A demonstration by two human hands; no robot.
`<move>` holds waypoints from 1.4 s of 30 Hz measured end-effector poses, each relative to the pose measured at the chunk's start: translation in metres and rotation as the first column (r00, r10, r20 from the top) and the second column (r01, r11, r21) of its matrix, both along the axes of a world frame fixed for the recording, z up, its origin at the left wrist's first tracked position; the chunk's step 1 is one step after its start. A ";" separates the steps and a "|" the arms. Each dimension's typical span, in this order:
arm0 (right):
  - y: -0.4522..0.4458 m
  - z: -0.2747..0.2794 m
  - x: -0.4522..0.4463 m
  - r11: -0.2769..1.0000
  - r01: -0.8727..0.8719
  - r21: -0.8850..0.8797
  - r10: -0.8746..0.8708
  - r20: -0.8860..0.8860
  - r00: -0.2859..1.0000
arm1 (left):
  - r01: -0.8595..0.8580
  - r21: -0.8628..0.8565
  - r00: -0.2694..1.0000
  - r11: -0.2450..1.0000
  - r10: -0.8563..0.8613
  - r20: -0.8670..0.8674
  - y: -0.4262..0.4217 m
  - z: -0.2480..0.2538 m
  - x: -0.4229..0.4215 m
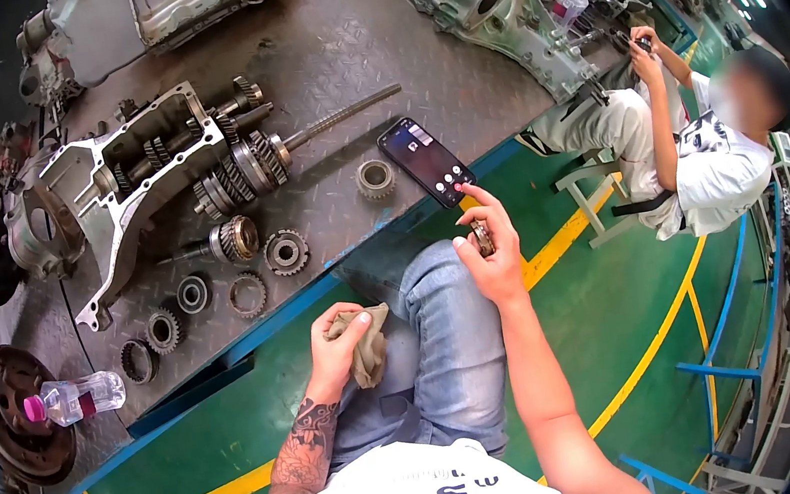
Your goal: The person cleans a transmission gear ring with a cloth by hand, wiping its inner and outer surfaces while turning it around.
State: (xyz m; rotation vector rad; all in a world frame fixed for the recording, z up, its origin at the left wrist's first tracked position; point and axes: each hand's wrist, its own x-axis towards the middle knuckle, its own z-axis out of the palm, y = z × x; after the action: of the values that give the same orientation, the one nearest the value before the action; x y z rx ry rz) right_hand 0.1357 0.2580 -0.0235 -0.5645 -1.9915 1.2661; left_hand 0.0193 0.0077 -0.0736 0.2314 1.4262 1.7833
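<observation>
Grips a crumpled olive-grey cloth [370,354] in the curled left hand [336,341], over the lap [444,306]. Holds a small metal ring [483,238] between thumb and bent fingers of the right hand [496,263]. Extends the right index finger to the near end of a lit phone [418,155] lying flat by the edge of a metal bench [340,32], just beyond the right hand and far nearer to it than to the left, with a long axis slanting away and leftward; cannot tell whether touching the screen. Includes, left of the phone, one loose gear [376,191]. Shows, farther off, a gear shaft [248,172] beside an open housing [166,186] and, well apart at right, a seated person [721,161].
</observation>
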 end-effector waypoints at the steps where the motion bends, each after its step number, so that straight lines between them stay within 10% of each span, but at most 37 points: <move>1: -0.002 0.002 0.000 1.000 -0.001 0.003 0.001 0.013 1.000 | 0.003 0.003 1.000 1.000 -0.003 0.002 0.000 0.000 0.000; 11: -0.015 0.002 -0.003 0.989 0.121 0.084 -0.123 0.016 0.992 | 0.056 0.080 0.998 0.995 -0.056 0.003 0.007 -0.007 -0.002; 26: -0.099 -0.009 -0.011 0.956 -0.214 -0.200 0.186 -0.148 0.971 | 0.065 0.114 0.993 0.991 -0.053 -0.108 0.003 0.023 0.005; 42: -0.100 -0.021 -0.007 0.949 -0.303 -0.085 0.299 -0.056 0.953 | 0.214 0.139 0.955 0.967 -0.177 -0.239 0.011 0.028 0.014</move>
State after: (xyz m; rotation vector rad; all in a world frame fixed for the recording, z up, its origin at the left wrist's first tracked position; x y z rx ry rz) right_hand 0.1288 0.1585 -0.0450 -0.2788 -2.0464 1.5468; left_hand 0.0332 0.0191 -0.0459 0.6581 1.3575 1.7508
